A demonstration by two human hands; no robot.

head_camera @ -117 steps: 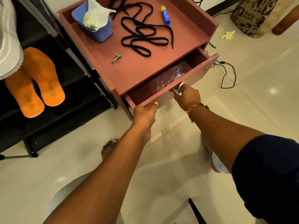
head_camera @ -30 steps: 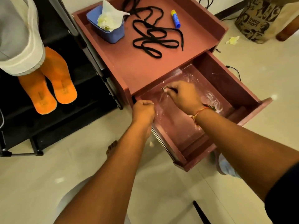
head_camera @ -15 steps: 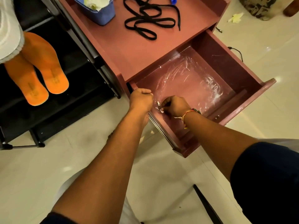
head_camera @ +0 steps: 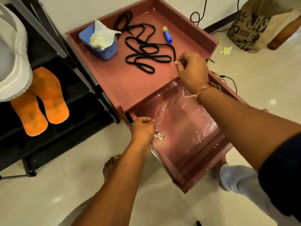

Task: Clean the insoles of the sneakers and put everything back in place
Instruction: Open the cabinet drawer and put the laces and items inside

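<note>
Two orange insoles [head_camera: 48, 95] lie side by side on a black rack, partly under a white sneaker [head_camera: 13, 62]. Black shoelaces [head_camera: 143, 54] sprawl on the red cabinet top [head_camera: 123, 82]. My right hand [head_camera: 190, 70] hovers over the top's right side, fingers curled and pinching a lace end. The drawer [head_camera: 203, 170] below stands pulled out, lined with clear plastic. My left hand [head_camera: 143, 128] grips the drawer's left wall in a fist. A small bunch of keys [head_camera: 159, 136] lies inside the drawer beside that hand.
A blue tub [head_camera: 105, 51] stuffed with crumpled tissue and a blue-and-yellow glue stick [head_camera: 167, 35] sit on the cabinet top. The black shoe rack [head_camera: 68, 121] stands left of the cabinet. A printed bag [head_camera: 247, 30], cables and a paper scrap lie on the floor at the right.
The drawer was pulled out. My right hand left the keys in the drawer's near left corner and moved up to the lace end on the top. My left hand stays on the drawer.
</note>
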